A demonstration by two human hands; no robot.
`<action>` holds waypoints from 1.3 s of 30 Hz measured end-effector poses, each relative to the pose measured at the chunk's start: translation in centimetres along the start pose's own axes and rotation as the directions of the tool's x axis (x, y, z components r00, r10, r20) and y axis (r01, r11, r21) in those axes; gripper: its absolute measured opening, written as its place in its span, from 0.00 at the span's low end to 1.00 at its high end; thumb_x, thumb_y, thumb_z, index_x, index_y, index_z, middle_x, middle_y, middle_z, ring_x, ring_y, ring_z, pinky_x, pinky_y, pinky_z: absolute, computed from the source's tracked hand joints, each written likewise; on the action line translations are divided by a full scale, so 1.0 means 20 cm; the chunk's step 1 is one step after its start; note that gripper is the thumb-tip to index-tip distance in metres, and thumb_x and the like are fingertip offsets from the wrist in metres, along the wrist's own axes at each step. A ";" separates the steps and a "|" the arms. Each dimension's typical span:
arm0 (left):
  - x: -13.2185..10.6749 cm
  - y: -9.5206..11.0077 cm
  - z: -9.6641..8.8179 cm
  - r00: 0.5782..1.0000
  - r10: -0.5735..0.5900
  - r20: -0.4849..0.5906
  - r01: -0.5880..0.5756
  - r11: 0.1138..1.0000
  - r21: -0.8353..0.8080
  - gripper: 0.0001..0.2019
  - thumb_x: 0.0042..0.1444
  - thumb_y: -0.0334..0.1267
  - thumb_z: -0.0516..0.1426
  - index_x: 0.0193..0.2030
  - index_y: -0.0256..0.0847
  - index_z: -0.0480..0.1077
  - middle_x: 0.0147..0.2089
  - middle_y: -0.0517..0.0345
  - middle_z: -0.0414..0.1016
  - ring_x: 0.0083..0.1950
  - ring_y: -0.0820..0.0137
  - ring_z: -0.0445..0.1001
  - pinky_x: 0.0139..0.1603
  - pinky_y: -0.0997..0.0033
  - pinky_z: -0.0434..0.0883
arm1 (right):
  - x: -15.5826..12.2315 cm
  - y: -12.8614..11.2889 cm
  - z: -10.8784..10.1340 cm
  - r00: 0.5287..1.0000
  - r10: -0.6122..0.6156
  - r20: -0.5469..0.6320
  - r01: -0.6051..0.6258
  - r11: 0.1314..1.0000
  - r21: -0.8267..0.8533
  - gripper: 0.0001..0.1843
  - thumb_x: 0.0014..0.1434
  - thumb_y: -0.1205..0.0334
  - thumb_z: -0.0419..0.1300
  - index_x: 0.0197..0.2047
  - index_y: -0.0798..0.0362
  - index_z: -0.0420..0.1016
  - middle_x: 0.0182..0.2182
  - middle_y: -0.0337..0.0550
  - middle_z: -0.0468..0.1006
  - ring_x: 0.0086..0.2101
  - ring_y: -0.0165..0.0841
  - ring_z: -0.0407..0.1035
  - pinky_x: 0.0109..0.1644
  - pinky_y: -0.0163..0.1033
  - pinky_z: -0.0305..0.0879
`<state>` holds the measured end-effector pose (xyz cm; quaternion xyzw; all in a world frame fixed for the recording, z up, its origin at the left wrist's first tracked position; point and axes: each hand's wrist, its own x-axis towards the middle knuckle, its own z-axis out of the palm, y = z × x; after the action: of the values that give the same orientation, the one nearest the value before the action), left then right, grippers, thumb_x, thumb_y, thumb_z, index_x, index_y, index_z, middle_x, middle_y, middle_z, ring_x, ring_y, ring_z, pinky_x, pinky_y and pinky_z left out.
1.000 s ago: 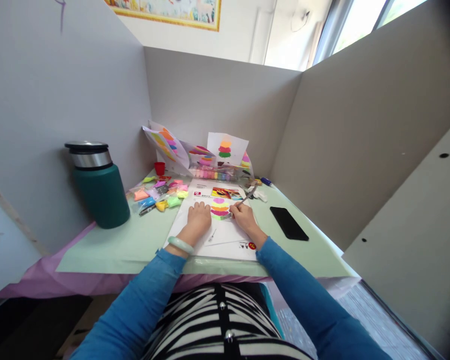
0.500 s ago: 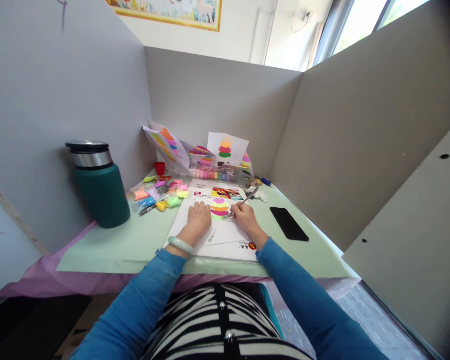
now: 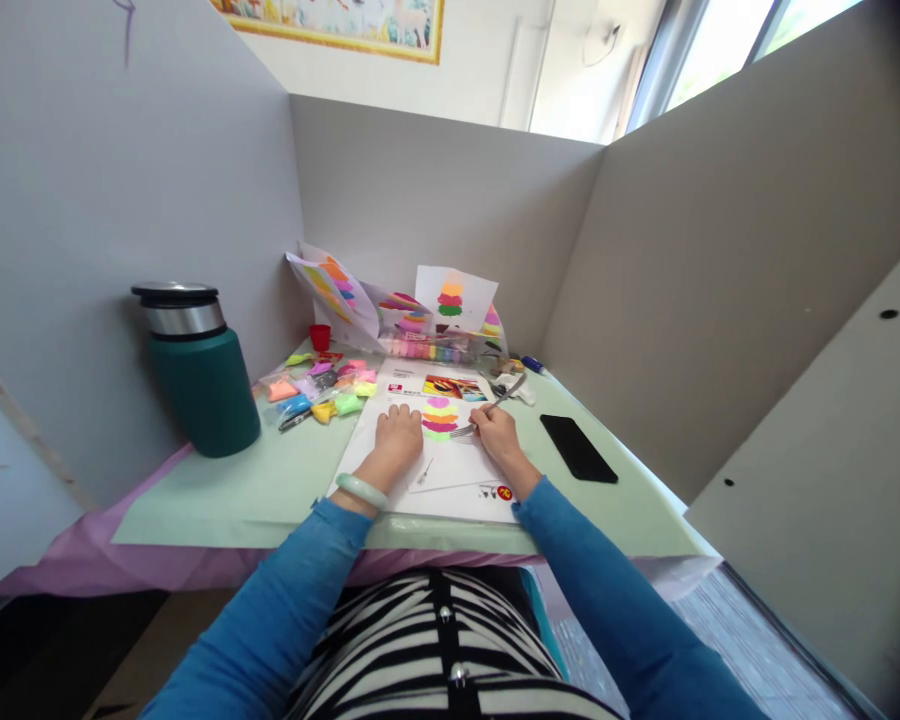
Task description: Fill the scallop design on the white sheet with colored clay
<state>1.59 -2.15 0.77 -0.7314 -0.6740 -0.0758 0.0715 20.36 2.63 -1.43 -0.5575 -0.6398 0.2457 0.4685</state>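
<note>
My right hand [image 3: 498, 436] is closed around a metal fork [image 3: 508, 390], its handle rising to the upper right. The tines point left, at the right edge of a layered patch of coloured clay [image 3: 439, 421] in pink, yellow, orange, magenta and light green. This patch lies on a white paper sheet [image 3: 450, 467]. My left hand [image 3: 399, 440] rests palm down on the sheet just left of the patch, fingers lying on the paper and holding nothing. Whether the tines touch the clay I cannot tell.
Left of the sheet lie several bags of coloured clay [image 3: 349, 403] and a pen [image 3: 295, 421]. A green bottle [image 3: 202, 385] stands farther left. A black phone [image 3: 578, 448] lies to the right. Picture sheets [image 3: 457, 283] lean at the back, behind a clay pack [image 3: 431, 348]. Grey partitions [image 3: 450, 190] surround the table.
My right hand has shifted slightly right with the fork, drawing the tines from over the clay's lower right towards its edge. My left hand has stayed put.
</note>
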 end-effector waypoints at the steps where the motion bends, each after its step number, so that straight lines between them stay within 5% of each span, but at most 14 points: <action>1: 0.00 0.00 0.00 1.000 0.000 -0.001 0.000 1.000 -0.001 0.18 0.60 0.25 0.43 0.51 0.34 0.68 0.52 0.39 0.67 0.56 0.55 0.63 0.53 0.57 0.61 | 0.00 -0.01 0.00 1.000 -0.004 0.018 0.003 1.000 0.010 0.13 0.52 0.55 0.52 0.25 0.52 0.73 0.17 0.37 0.73 0.25 0.32 0.68 0.34 0.34 0.59; 10: 0.00 -0.01 0.01 1.000 0.006 -0.019 -0.006 1.000 0.001 0.18 0.60 0.25 0.44 0.51 0.34 0.68 0.53 0.39 0.68 0.56 0.55 0.64 0.52 0.57 0.62 | 0.00 0.00 -0.01 0.998 -0.013 -0.060 0.004 0.990 -0.142 0.13 0.54 0.57 0.51 0.25 0.52 0.72 0.21 0.40 0.75 0.29 0.34 0.70 0.36 0.35 0.59; 17: 0.00 -0.01 0.01 1.000 0.011 -0.023 -0.011 1.000 0.003 0.18 0.59 0.25 0.44 0.51 0.34 0.68 0.52 0.39 0.67 0.55 0.55 0.64 0.52 0.57 0.61 | -0.02 -0.03 0.02 0.998 -0.038 0.050 0.041 0.997 -0.058 0.14 0.54 0.56 0.52 0.25 0.52 0.73 0.19 0.37 0.74 0.28 0.33 0.70 0.35 0.33 0.59; 24: 0.00 -0.01 0.01 1.000 0.003 -0.015 -0.003 1.000 0.005 0.18 0.60 0.25 0.43 0.51 0.34 0.68 0.52 0.40 0.67 0.56 0.56 0.64 0.53 0.57 0.61 | 0.00 0.00 -0.01 0.997 -0.006 -0.071 -0.004 0.989 -0.148 0.13 0.55 0.57 0.51 0.26 0.51 0.73 0.21 0.39 0.75 0.29 0.34 0.70 0.37 0.35 0.59; 31: 0.00 0.00 0.01 1.000 0.006 -0.016 -0.006 1.000 0.005 0.18 0.59 0.25 0.43 0.51 0.34 0.68 0.52 0.40 0.67 0.55 0.55 0.64 0.52 0.56 0.61 | -0.02 -0.03 0.02 0.997 -0.041 0.062 0.043 0.999 -0.034 0.13 0.54 0.55 0.52 0.25 0.52 0.72 0.19 0.37 0.74 0.27 0.33 0.69 0.35 0.34 0.60; 36: -0.01 -0.01 0.01 1.000 0.006 -0.025 -0.006 1.000 -0.002 0.18 0.59 0.24 0.44 0.51 0.34 0.68 0.52 0.40 0.68 0.55 0.55 0.64 0.52 0.57 0.62 | -0.01 -0.01 -0.01 0.997 -0.018 -0.073 0.008 0.990 -0.142 0.12 0.54 0.57 0.52 0.25 0.51 0.72 0.21 0.40 0.75 0.30 0.34 0.70 0.36 0.35 0.60; 39: 0.00 -0.01 0.00 0.998 -0.004 -0.067 0.001 0.999 -0.046 0.16 0.59 0.24 0.45 0.48 0.33 0.69 0.51 0.39 0.68 0.54 0.56 0.65 0.52 0.57 0.63 | -0.01 0.00 -0.01 0.991 -0.078 -0.107 0.073 0.996 -0.053 0.13 0.55 0.56 0.52 0.24 0.51 0.71 0.20 0.40 0.74 0.29 0.34 0.70 0.37 0.35 0.61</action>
<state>1.41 -2.09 0.71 -0.7291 -0.6701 -0.1159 0.0769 20.55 2.36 -1.50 -0.5569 -0.6396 0.1813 0.4979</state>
